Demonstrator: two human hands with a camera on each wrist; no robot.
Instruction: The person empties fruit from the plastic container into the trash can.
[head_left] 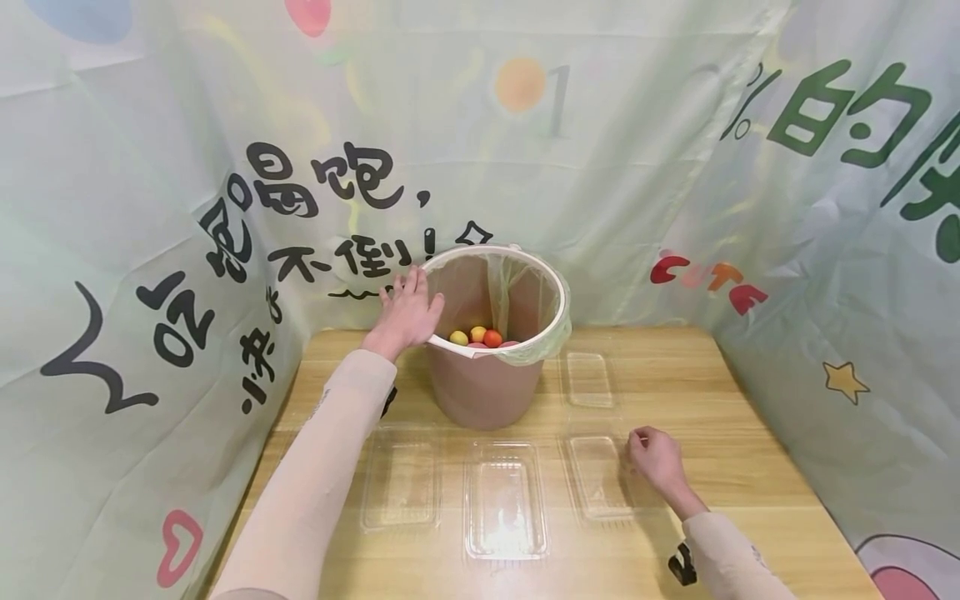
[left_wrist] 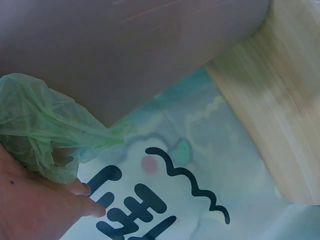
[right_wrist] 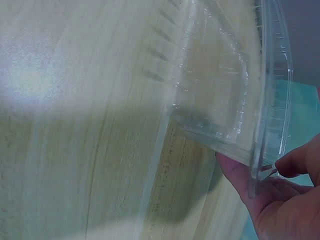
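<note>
A brownish-pink bin point(head_left: 487, 387) with a white rim and a pale green plastic liner point(head_left: 555, 340) stands on the table. Several small balls or fruits lie inside, among them a red one point(head_left: 492, 338) and a yellow one point(head_left: 459, 337). At the bin's left rim is my left hand point(head_left: 405, 312), its fingers spread. Green liner point(left_wrist: 45, 125) bunches beside that hand in the left wrist view. My right hand point(head_left: 657, 458) pinches the edge of a clear plastic container point(right_wrist: 265, 100) between thumb and fingers; this container is the right-hand one of the front row.
More clear containers lie on the wooden table point(head_left: 720, 400): one at the left point(head_left: 402, 483), one in the middle point(head_left: 506, 500), and one behind at the right point(head_left: 590, 379). Printed fabric walls point(head_left: 585, 183) enclose the table at the back and both sides.
</note>
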